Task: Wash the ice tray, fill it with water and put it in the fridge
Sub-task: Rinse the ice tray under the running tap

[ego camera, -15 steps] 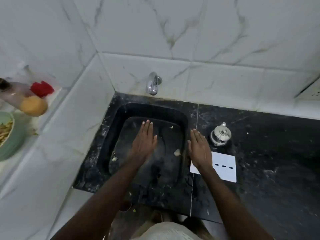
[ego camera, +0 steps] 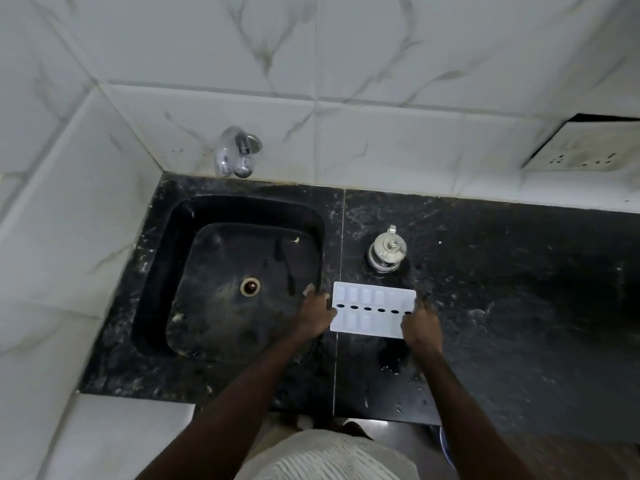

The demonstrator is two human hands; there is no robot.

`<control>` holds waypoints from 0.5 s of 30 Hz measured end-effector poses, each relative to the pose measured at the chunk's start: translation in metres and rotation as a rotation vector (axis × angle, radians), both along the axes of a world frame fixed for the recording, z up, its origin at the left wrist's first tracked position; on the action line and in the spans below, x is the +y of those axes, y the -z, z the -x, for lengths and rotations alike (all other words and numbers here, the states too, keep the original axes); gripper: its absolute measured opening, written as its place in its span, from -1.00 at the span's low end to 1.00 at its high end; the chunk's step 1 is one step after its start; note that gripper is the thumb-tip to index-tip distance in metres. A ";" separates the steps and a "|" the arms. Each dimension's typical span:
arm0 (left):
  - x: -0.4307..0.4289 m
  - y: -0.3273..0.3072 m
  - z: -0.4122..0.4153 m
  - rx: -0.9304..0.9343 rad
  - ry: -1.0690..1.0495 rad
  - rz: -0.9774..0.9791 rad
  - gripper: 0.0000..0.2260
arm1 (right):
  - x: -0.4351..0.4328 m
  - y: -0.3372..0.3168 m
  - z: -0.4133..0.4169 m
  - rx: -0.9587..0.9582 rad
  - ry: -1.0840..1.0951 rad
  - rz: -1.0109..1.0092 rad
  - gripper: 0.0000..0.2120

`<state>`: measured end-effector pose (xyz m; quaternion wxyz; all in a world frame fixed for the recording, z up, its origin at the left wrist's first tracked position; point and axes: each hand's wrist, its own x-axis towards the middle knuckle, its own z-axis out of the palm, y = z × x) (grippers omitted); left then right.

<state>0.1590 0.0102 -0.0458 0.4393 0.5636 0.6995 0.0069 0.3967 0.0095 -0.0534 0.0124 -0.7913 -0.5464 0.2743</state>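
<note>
Black counter (ego camera: 519,289): ice tray (ego camera: 372,311), steel pot (ego camera: 387,251)

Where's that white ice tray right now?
In the head view, the ice tray lies on the black counter just right of the sink, in front of the small steel pot; the left hand and right hand hold its two ends.

A small shiny steel lidded pot (ego camera: 387,252) stands on the black speckled stone counter (ego camera: 519,289) near centre, toward 3 o'clock. A grimy white socket plate (ego camera: 585,147) sits on the white marble-veined wall tiles (ego camera: 381,46) at 2 o'clock.
</note>
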 end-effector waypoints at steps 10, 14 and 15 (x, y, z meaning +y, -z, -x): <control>-0.007 0.000 -0.002 -0.167 -0.480 -0.014 -0.58 | 0.007 0.000 0.021 0.139 -0.038 -0.061 -0.57; -0.005 -0.011 0.047 -0.179 -0.852 -0.139 -0.55 | 0.026 -0.012 0.069 0.220 -0.195 -0.145 -0.66; -0.004 -0.014 0.064 -0.178 -0.912 -0.168 -0.58 | 0.035 -0.015 0.085 0.244 -0.257 -0.162 -0.67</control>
